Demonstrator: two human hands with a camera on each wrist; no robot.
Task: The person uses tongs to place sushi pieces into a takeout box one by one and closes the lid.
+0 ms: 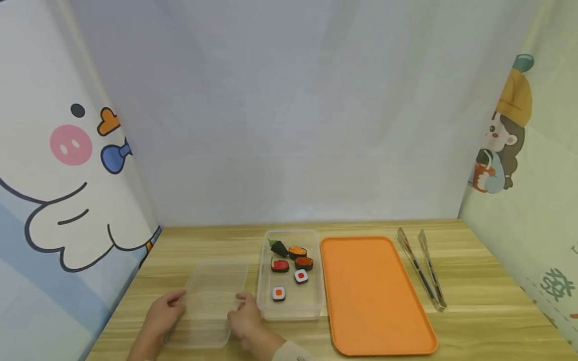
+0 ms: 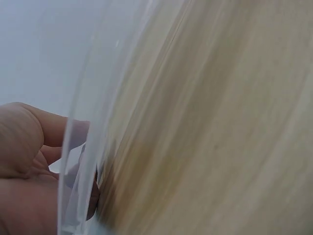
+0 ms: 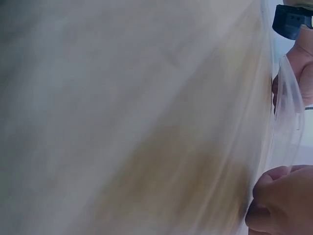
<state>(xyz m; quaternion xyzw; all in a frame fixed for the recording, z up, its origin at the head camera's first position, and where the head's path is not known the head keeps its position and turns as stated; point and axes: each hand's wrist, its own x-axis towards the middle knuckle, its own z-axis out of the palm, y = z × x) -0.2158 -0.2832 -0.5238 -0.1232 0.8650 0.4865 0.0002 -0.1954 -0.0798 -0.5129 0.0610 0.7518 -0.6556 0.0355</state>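
A clear plastic lid lies flat, low over the table on the left, with the wood grain showing through it. My left hand grips its left edge, and the left wrist view shows those fingers at the transparent rim. At the opposite edge, my right hand pinches the lid with bent fingers. Just right of that hand stands a clear plastic box without a cover. Inside are a green-tipped hand roll, several topped sushi pieces and two white-topped rolls.
Right of the box lies an orange tray. Metal tongs rest beyond it, their handles toward me. A pale curtain closes off the back, with printed cloths at both sides of the wood-grain table.
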